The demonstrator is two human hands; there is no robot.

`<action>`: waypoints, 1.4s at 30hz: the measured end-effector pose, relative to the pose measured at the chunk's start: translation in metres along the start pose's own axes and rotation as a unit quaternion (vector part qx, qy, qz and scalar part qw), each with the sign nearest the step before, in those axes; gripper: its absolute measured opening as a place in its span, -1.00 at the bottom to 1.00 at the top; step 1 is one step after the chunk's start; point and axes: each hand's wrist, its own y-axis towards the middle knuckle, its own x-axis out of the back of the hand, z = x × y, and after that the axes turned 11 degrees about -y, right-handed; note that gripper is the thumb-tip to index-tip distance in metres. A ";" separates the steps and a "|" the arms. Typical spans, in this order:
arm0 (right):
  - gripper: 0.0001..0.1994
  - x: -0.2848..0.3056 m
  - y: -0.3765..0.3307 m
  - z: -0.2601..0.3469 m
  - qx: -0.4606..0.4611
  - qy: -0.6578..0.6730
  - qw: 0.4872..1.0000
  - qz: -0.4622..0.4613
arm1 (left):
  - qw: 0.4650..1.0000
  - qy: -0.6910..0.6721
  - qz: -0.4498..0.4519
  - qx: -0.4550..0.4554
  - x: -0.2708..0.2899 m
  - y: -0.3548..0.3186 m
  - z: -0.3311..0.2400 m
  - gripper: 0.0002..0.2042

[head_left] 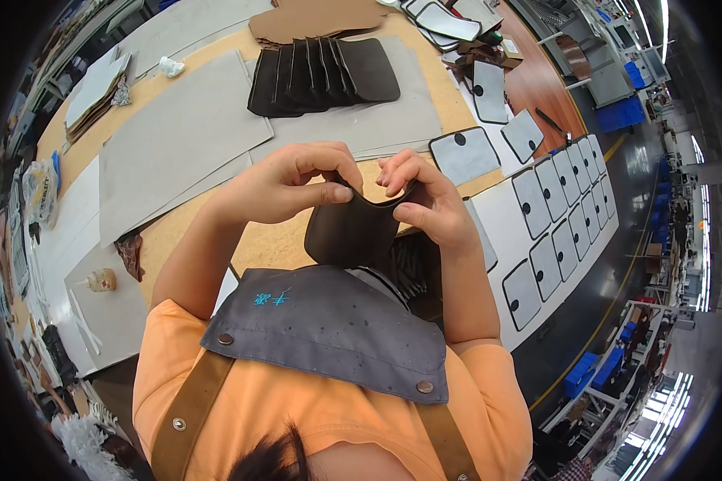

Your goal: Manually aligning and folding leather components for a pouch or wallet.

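Close in front of my grey apron, I hold a dark brown leather piece [346, 232] by its upper edge, which curves in a dip between my hands. My left hand [303, 180] pinches the edge's left part between thumb and fingers. On the other side, my right hand [435, 199] grips the right part, thumb in front and fingers bent over behind. Beyond my hands, several similar dark leather pieces [369, 70] lie fanned in an overlapping row. A pale panel with a black border and round black spot [467, 160] lies beside my right hand.
Large grey sheets [188, 148] cover much of the table to the left. Several black-edged pale panels [544, 264] are laid out in rows on a white surface at right. Brown sheets [321, 22] lie at the back; a small bottle [103, 280] stands at left.
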 end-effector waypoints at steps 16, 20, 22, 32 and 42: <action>-0.85 -0.005 0.001 0.009 0.013 -0.022 1.000 -0.005 | 0.998 -0.003 0.053 -0.027 -0.001 0.006 0.003 -0.92; -0.86 -0.005 0.000 0.010 0.021 -0.066 0.997 -0.036 | 0.999 0.022 0.020 -0.036 -0.005 0.005 -0.001 -0.90; -0.86 -0.006 -0.002 0.007 0.024 -0.057 0.997 -0.043 | 0.999 0.040 0.004 -0.020 -0.011 0.005 -0.008 -0.90; -0.88 -0.013 0.004 0.036 0.065 -0.442 0.891 -0.078 | 0.970 0.213 -0.080 -0.092 -0.014 0.005 -0.005 -0.87; -0.88 -0.013 0.007 0.022 0.067 -0.322 0.943 -0.049 | 0.984 0.151 -0.074 -0.051 -0.013 0.006 -0.004 -0.88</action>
